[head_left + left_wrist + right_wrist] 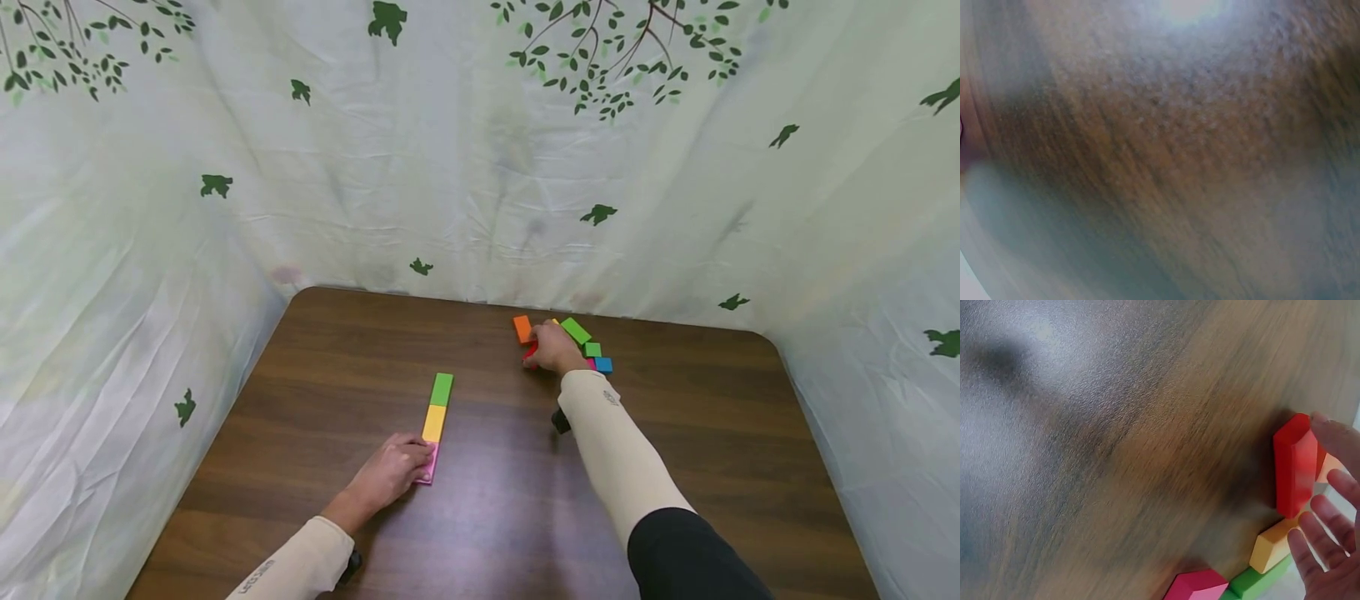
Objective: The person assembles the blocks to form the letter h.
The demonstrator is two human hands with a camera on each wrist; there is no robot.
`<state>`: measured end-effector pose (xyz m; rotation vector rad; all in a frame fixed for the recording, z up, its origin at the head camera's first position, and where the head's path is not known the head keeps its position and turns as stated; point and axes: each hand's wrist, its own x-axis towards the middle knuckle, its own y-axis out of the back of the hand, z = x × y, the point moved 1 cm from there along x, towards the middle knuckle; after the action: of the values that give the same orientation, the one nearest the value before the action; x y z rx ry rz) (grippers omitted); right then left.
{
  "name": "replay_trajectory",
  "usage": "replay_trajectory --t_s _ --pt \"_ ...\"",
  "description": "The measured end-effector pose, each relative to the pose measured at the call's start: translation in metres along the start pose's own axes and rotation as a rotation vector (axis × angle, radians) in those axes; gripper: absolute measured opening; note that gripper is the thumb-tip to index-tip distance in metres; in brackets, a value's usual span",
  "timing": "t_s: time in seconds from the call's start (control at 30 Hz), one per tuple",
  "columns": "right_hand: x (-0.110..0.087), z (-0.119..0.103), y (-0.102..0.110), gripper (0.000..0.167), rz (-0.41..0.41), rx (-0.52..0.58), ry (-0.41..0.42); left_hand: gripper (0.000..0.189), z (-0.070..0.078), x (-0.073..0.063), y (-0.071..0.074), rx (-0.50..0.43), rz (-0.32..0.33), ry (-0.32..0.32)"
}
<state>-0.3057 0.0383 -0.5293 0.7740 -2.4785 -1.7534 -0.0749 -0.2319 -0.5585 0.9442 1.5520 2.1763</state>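
Note:
At the left of the table my left hand (pixel 393 468) holds a pink block (pixel 427 467), its fingers over the far part and its thumb by the near end. The pink block is at the near end of a straight row, with a yellow block (pixel 434 423) and a green block (pixel 442 389) beyond it. My right hand (pixel 557 348) reaches over a group of coloured blocks at the back. In the right wrist view, its fingers are spread apart and its thumb tip is right at the top end of a red block (pixel 1294 465).
Around the right hand lie an orange block (pixel 522 329), green blocks (pixel 576 331), a blue block (pixel 603 365), a yellow block (pixel 1272 545) and a dark pink block (pixel 1197 586). The brown wooden table (pixel 495 533) meets a leaf-print curtain (pixel 480 167) at its back edge.

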Motion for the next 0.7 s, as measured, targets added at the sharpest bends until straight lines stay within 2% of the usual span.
replay_trajectory --t_s 0.43,0.7 --pt "0.0029 0.0091 -0.0031 0.054 -0.039 0.068 -0.057 0.025 -0.0003 0.0002 -0.0017 -0.002 0.016 0.007" --pt "0.0046 0.009 -0.0055 0.048 -0.063 0.116 -0.093 0.023 -0.0002 -0.0002 -0.001 -0.004 0.008 -0.001"
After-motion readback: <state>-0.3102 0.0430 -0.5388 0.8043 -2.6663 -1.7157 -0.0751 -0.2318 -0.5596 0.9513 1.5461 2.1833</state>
